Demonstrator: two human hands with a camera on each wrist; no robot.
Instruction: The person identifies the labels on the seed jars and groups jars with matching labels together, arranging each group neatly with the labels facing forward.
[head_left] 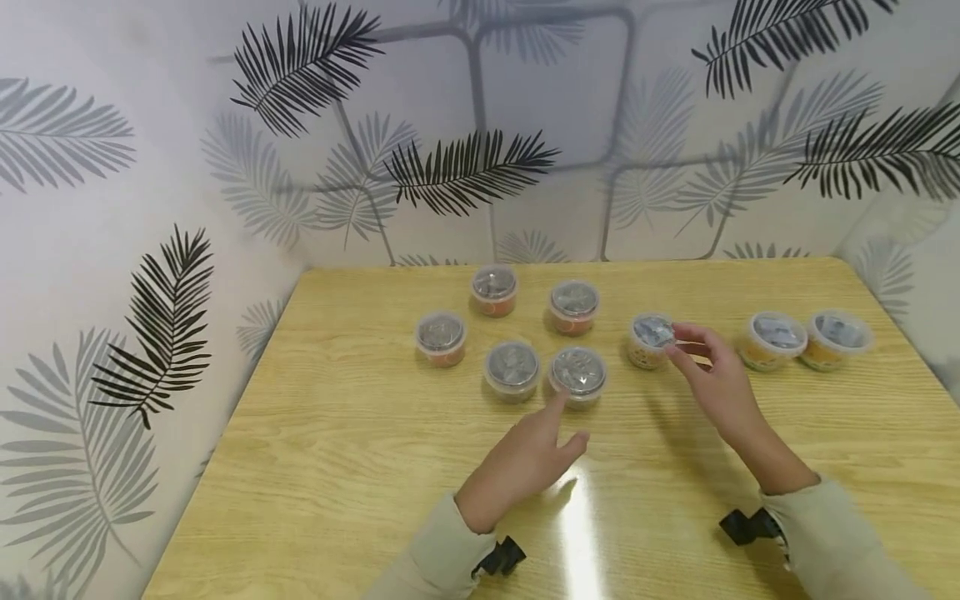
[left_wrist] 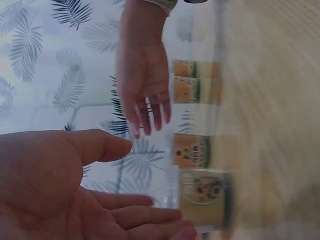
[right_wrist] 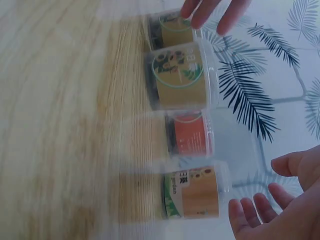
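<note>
My left hand is just in front of a round lidded tub, its forefinger overlapping the near rim in the head view. Seen from the left wrist, the left hand holds its thumb apart from its loose fingers, with a brown-labelled tub beside the fingertips. My right hand reaches to an orange-and-green tub, fingertips right at its lid. In the right wrist view the right hand has its thumb and fingers spread, nothing between them, close to the orange-labelled tub.
Left of the hands stand more tubs, including a grey-topped one and a pink-sided one. Two orange-and-green tubs, one nearer and one farther right, stand beyond my right hand. A leaf-patterned wall borders the wooden table.
</note>
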